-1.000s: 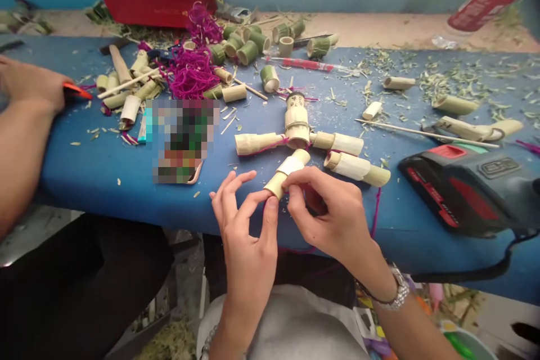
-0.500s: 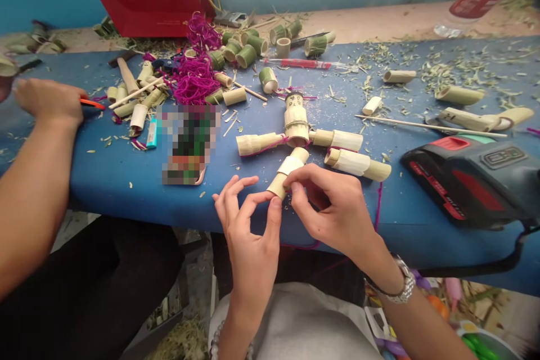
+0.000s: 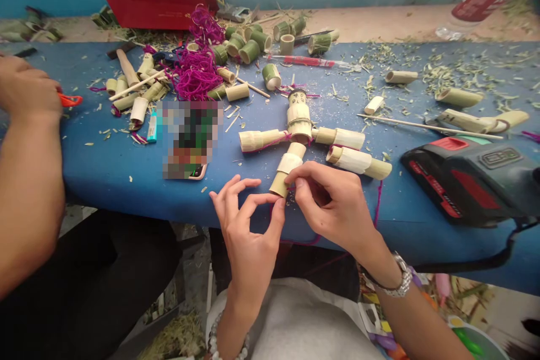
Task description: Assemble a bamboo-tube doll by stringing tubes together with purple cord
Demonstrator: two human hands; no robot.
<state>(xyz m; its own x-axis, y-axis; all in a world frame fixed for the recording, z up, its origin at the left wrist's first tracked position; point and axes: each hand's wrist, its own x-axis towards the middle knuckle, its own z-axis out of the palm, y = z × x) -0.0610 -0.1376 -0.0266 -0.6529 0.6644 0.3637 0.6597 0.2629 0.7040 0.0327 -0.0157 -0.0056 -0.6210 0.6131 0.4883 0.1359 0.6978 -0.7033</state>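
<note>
Light, stiff and apt to split if forced, best taken by its barrel – a hollow bamboo tube [image 3: 289, 163], one limb of a bamboo figure [image 3: 299, 122], lay on the blue desk [image 3: 105, 174]. The right hand [image 3: 331, 202] pinched its lower end between thumb and fingers, the left hand [image 3: 247, 242] empty and curled just beside it – magenta yarn [image 3: 295, 241] trailing below

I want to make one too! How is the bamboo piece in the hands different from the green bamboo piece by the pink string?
The held piece is pale, but the green piece has green skin. The held piece is longer, with a whiter band around its middle; the green piece is shorter, with no band. The right hand pinches the held piece, but the green piece lies on the blue table. Both are bamboo.
</note>
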